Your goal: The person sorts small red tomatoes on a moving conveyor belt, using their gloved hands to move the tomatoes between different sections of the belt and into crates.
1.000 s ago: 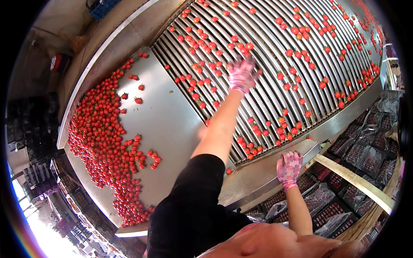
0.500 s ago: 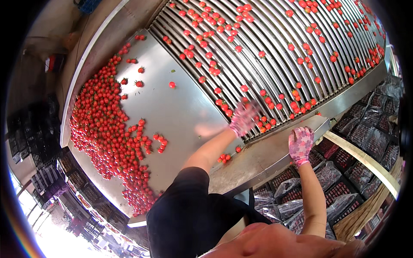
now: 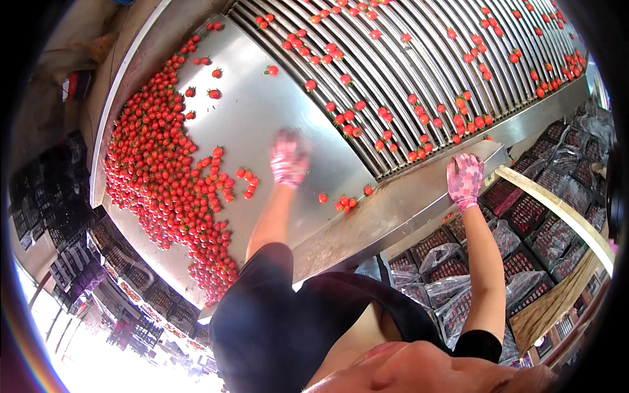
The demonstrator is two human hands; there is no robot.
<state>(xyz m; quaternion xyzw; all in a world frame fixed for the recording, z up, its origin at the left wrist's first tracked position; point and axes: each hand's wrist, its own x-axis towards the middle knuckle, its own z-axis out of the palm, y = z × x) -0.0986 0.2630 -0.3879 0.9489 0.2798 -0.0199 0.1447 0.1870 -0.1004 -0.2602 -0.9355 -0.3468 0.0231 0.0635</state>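
My left hand (image 3: 289,159), in a pink patterned glove, is over the smooth metal tray (image 3: 327,157), between a heap of cherry tomatoes (image 3: 154,167) and the metal rollers (image 3: 393,85). Motion smears its fingers, so what they hold, if anything, does not show. A small cluster of tomatoes (image 3: 345,204) lies on the tray near its front edge. My right hand (image 3: 464,180), gloved alike, has its bent fingers on the metal rim (image 3: 419,216) at the near side of the machine. Scattered red tomatoes (image 3: 419,111) lie along the rollers.
Black crates (image 3: 524,216) of red fruit, partly under clear plastic, are stacked beyond the rim on the right. A pale curved bar (image 3: 557,209) crosses above them. More dark crates (image 3: 52,183) stand at the left. A raised metal wall (image 3: 111,111) borders the tray.
My left hand has swung left from the rollers to above the tray. Tomatoes on the rollers have shifted, with fewer at the near corner. My right hand stays at the rim.
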